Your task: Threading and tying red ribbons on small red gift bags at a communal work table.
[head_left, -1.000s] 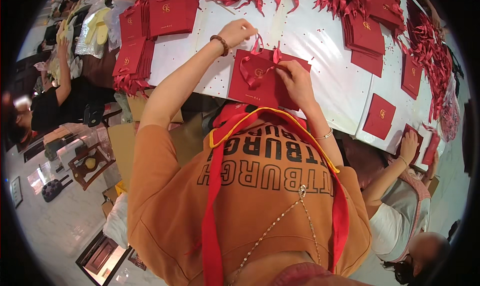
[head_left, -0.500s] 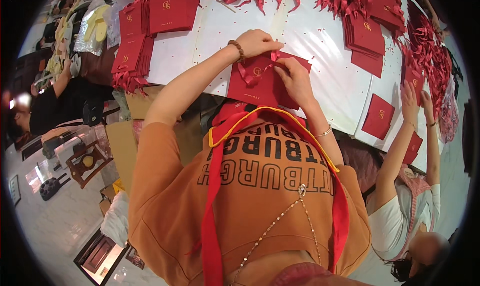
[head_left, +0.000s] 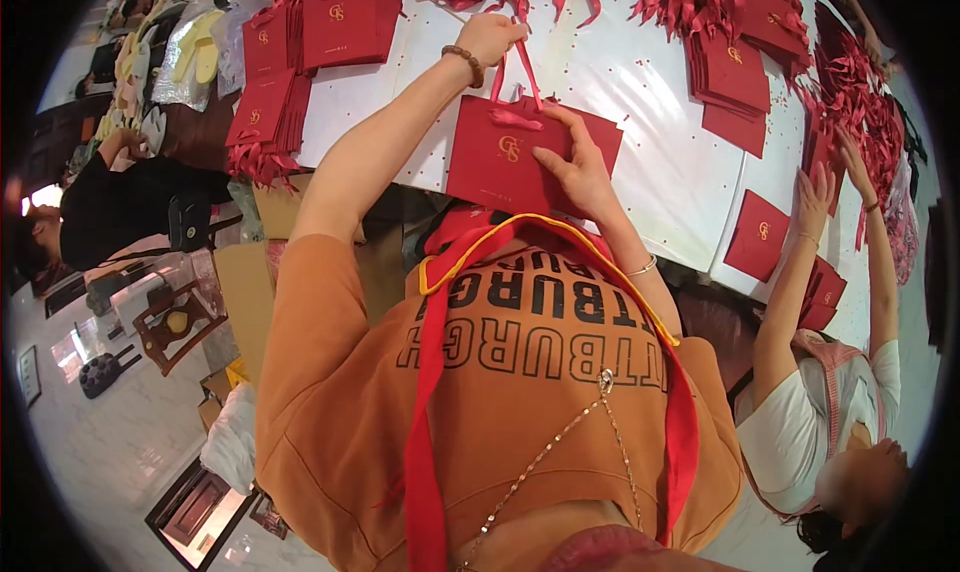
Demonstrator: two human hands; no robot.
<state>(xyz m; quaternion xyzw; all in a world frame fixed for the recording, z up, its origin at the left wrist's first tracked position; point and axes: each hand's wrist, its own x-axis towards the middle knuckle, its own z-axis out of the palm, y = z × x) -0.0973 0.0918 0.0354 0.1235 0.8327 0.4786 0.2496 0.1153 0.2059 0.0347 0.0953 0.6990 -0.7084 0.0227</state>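
A flat red paper gift bag [head_left: 470, 162] with a gold emblem lies at the table's near edge in front of me. My left hand [head_left: 490, 40] pinches the top of its red ribbon handle [head_left: 524, 67] and pulls the loop taut, away from the bag. A second stretch of ribbon [head_left: 515, 120] lies across the upper front of the bag. My right hand [head_left: 580, 167] rests on the bag's right half, thumb and index finger spread apart on its face. Its other fingers are partly hidden.
The white table [head_left: 655, 207] has small red specks scattered over it. Stacks of red bags stand at the far left [head_left: 345, 22] and far right [head_left: 728, 67]. A single red bag [head_left: 757, 234] lies to the right, beside a co-worker's hands [head_left: 818, 197]. Another person [head_left: 130, 207] is at left.
My left hand has moved away from me, drawing the ribbon handle up into a taut loop. My right hand has slid down from the ribbon onto the bag's face.
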